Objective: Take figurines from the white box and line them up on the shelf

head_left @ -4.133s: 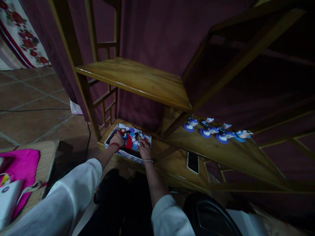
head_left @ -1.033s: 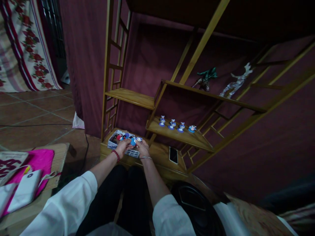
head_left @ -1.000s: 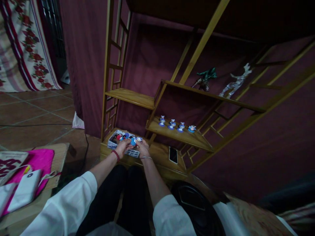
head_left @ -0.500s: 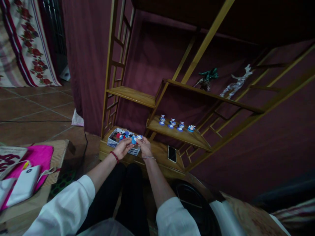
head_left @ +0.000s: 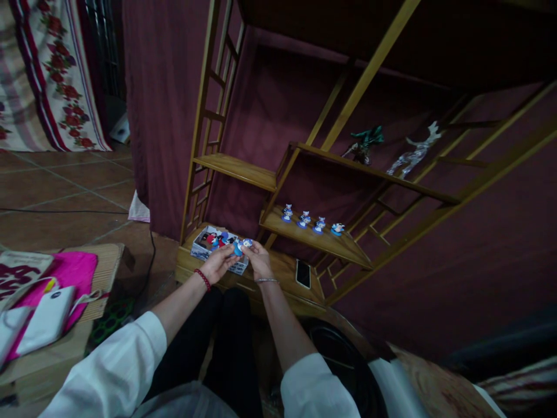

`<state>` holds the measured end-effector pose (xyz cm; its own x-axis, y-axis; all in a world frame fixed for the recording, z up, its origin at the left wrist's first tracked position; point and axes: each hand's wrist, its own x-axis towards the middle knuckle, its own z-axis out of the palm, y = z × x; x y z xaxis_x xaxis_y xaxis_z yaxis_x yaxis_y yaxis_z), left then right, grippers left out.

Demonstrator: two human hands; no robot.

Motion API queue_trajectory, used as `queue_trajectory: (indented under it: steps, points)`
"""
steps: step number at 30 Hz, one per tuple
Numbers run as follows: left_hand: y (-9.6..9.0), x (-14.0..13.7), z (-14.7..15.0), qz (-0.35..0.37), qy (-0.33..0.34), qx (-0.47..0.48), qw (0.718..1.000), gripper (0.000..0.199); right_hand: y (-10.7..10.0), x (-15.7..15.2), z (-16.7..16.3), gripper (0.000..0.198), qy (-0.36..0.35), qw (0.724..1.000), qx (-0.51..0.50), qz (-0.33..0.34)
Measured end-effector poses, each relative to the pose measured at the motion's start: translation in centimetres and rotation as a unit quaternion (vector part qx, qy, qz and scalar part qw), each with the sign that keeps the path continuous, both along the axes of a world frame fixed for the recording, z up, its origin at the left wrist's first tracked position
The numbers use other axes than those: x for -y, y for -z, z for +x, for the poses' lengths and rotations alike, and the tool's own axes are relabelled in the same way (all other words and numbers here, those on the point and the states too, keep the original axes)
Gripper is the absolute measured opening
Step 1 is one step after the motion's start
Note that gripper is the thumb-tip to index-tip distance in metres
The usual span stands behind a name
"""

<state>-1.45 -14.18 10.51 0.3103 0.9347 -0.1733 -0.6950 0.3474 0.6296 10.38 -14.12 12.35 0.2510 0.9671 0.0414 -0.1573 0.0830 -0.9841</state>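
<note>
Between my two hands is a small blue-and-white figurine (head_left: pixel 239 247), held just above an open box. My left hand (head_left: pixel 218 264) pinches its blue base, and my right hand (head_left: pixel 260 261) grips its upper part from the other side. Under my hands, the patterned cardboard box (head_left: pixel 199 250) holds several red, blue and dark figurines (head_left: pixel 216 238). On the low shelf to the right, several similar figurines (head_left: pixel 305 219) stand upright in a row; the rightmost has a lighter blue base.
A phone (head_left: pixel 303 273) lies on the bottom board right of the box. Higher up, a green figure (head_left: pixel 364 143) and a clear statuette (head_left: pixel 416 152) stand on a wooden shelf (head_left: pixel 235 172) unit. At left, a cardboard surface (head_left: pixel 107 273) carries a white power bank-like device (head_left: pixel 49 316).
My view has shifted slightly. Both hands stay on the figurine above the box, and it appears slightly turned. The figurines on the shelf have not moved.
</note>
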Motion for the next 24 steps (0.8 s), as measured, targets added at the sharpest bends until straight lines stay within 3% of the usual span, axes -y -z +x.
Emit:
queue_trajectory:
  steps: [7, 15, 24]
  points:
    - [-0.2, 0.4, 0.3, 0.006, 0.011, -0.002, 1.0, 0.006, -0.9, 0.6, 0.2, 0.035, 0.0, 1.0, 0.016, 0.022]
    - [0.1, 0.6, 1.0, -0.039, -0.002, -0.008, 0.999, 0.009, -0.9, 1.3, 0.7, 0.032, -0.02, 0.997, 0.068, 0.028]
    - [-1.3, 1.4, 1.4, -0.069, 0.002, -0.022, 0.997, 0.012, -0.8, 1.4, 1.1, 0.029, -0.047, 0.995, 0.088, 0.029]
